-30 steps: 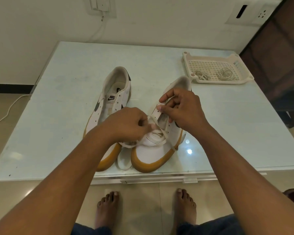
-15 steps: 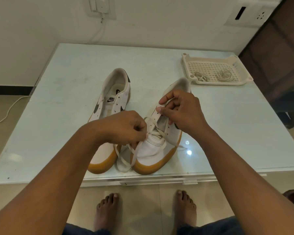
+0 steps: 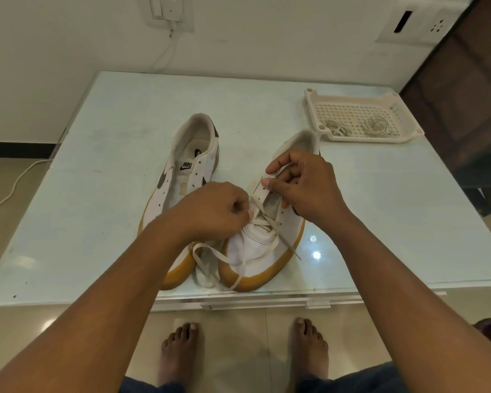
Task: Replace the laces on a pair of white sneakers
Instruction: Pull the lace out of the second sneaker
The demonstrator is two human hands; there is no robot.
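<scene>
Two white sneakers with gum soles stand side by side on the glass table (image 3: 97,222), toes toward me. The left sneaker (image 3: 193,165) has no lace in its eyelets. A cream lace (image 3: 210,256) runs through the lowest eyelets of the right sneaker (image 3: 255,251), and its slack loops over the toe and onto the table. My left hand (image 3: 213,211) pinches the lace just above the toe box. My right hand (image 3: 301,185) pinches the sneaker's left eyelet flap near the tongue. The lace's other end (image 3: 291,249) trails off the right side.
A cream perforated plastic tray (image 3: 403,109) sits at the table's back right with two coiled laces (image 3: 376,126) inside. A dark wooden panel stands at far right. My bare feet are on the tiled floor below the table's front edge.
My left hand has pulled the lace further through, so a longer loop of slack now lies over the toe. My right hand has stayed on the eyelet flap.
</scene>
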